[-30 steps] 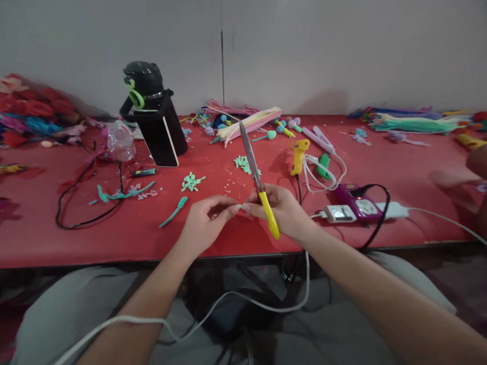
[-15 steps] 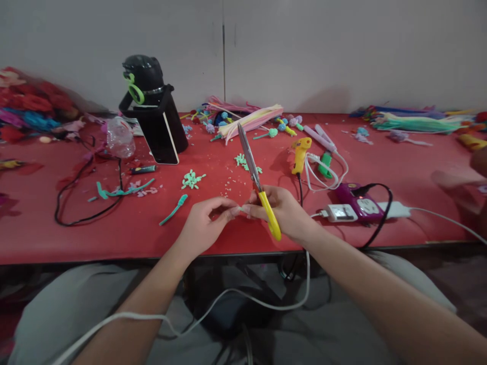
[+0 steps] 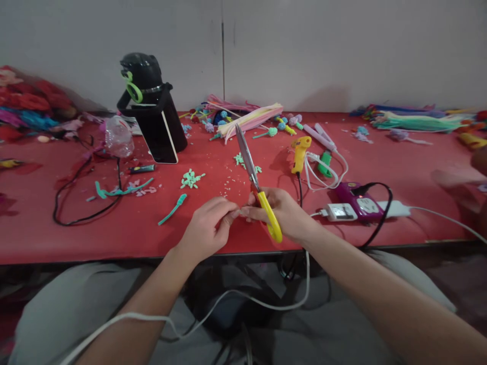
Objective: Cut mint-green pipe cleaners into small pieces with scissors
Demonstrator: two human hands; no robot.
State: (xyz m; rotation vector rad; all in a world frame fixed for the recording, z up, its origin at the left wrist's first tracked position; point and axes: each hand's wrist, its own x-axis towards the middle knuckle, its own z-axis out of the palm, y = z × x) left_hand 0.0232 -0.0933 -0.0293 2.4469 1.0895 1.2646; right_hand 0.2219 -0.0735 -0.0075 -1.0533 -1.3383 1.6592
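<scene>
My right hand [image 3: 279, 213] is closed around a pair of scissors [image 3: 269, 215] with yellow handles, its blades pointing up and away from me. The fingertips of that hand meet those of my left hand [image 3: 211, 225], which is closed in a pinch. Whatever sits between the fingertips is too small and covered to make out now. Beyond my hands lie two small piles of pale green cut pieces, the left pile [image 3: 192, 178] and the right pile [image 3: 240, 160], partly behind the blades. A green pipe-cleaner stem [image 3: 173, 209] rests left of my left hand.
A yellow glue gun [image 3: 301, 153] and a purple power strip [image 3: 359, 203] with cables are at right. A black flask [image 3: 146, 76] stands behind a phone [image 3: 158, 134] at left. Pipe-cleaner bundles [image 3: 251, 120] lie along the wall. A white cable [image 3: 228, 293] crosses my lap.
My left fingers have curled closer together, and the pale green bit seen between the fingertips is now hidden. The scissors have shifted only slightly in my right hand.
</scene>
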